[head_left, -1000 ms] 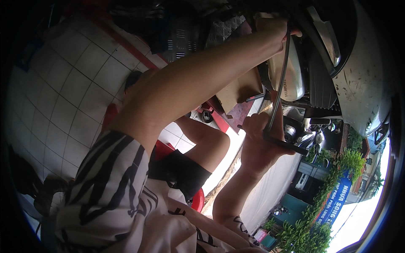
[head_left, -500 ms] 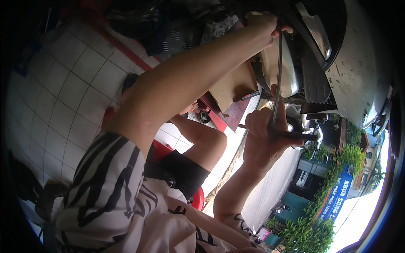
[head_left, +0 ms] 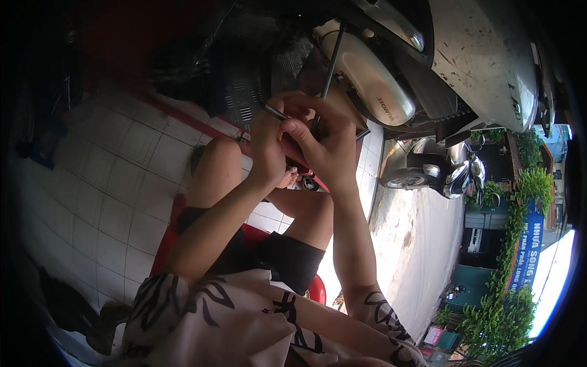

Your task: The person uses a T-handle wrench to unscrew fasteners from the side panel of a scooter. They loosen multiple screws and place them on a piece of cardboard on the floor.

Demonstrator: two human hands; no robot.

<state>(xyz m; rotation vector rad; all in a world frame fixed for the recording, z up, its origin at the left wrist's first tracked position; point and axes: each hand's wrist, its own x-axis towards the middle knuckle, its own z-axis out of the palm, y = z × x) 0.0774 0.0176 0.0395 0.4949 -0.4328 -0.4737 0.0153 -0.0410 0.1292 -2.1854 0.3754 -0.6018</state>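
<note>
A long-shafted T-handle wrench [head_left: 332, 66] slants up from my hands toward the motorbike's dark underside. My left hand [head_left: 270, 147] is closed at the handle, and a short end of the crossbar sticks out beside it. Fingers of my right hand [head_left: 333, 137] curl around the handle from the other side, with the thumb pressed toward the crossbar. Both hands meet in front of my knees, and some fingers hide behind one another. Where the wrench's far tip meets the motorbike [head_left: 376, 79] is too dark to make out.
A cardboard piece [head_left: 348, 110] lies behind my right hand. I sit on a red stool [head_left: 317, 290] over white floor tiles [head_left: 131, 177]. Another parked motorbike [head_left: 422, 174] stands by the street. Dark ridged mats or panels [head_left: 238, 92] lie at the upper left.
My left hand has come back from the wrench's far end to its handle, beside the right hand. The right hand and handle have shifted up and left in view.
</note>
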